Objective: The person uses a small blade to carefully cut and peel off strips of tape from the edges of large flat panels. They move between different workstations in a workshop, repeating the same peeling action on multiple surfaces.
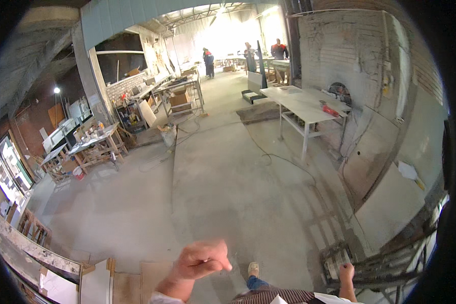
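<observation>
My left hand (pixel 202 260) is raised in front of me at the lower middle, slightly blurred. Its fingers are curled in and nothing shows in them. Lower right, my right hand (pixel 346 272) hangs by my side in a small loose fist, with no object visible in it. Behind that fist is a dark metal rack (pixel 385 266); whether the two touch I cannot tell. Below and between the hands are my striped apron (pixel 273 296) and one light shoe (pixel 253 269) on the dusty concrete floor (pixel 228 202).
A white-topped table (pixel 309 104) stands ahead right, with a red power tool (pixel 331 111) on it. A cable (pixel 289 161) trails over the floor. Cluttered workbenches (pixel 93 139) and a bucket (pixel 168 136) are on the left. Panels (pixel 390 207) lean right. Several people work far ahead.
</observation>
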`<control>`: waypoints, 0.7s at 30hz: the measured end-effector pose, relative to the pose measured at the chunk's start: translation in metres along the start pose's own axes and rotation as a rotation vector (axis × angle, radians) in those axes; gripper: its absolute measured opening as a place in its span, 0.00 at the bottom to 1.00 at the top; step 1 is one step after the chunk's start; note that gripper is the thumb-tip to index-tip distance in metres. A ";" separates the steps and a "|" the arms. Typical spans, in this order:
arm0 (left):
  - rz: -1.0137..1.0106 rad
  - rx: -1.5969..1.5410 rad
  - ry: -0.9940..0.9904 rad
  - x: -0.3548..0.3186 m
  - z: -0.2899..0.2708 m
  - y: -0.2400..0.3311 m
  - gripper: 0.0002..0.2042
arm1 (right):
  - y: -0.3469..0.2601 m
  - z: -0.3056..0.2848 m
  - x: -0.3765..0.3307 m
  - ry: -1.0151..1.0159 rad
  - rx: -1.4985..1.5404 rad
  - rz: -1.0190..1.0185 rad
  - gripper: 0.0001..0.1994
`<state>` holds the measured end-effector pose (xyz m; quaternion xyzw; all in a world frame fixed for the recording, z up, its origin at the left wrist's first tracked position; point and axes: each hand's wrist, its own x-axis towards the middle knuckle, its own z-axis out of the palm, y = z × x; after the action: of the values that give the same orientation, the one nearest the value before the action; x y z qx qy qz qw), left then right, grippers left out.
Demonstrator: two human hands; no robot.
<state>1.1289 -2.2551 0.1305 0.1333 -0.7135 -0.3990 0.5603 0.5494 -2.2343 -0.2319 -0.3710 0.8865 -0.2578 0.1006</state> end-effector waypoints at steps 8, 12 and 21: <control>0.436 -0.506 -0.370 0.218 -0.165 -0.104 0.11 | -0.506 0.262 0.014 -1.020 0.204 -0.721 0.17; 0.430 -0.474 -0.374 0.286 -0.256 -0.171 0.10 | -0.736 0.292 -0.015 -1.103 0.066 -1.131 0.14; 0.636 -0.636 -0.237 0.475 -0.502 -0.335 0.11 | -0.739 0.432 0.254 -0.798 -0.226 -0.835 0.17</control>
<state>1.3374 -2.9855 0.2460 -0.3174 -0.6202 -0.4189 0.5824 0.9775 -3.0171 -0.2013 -0.7653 0.5809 -0.0199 0.2764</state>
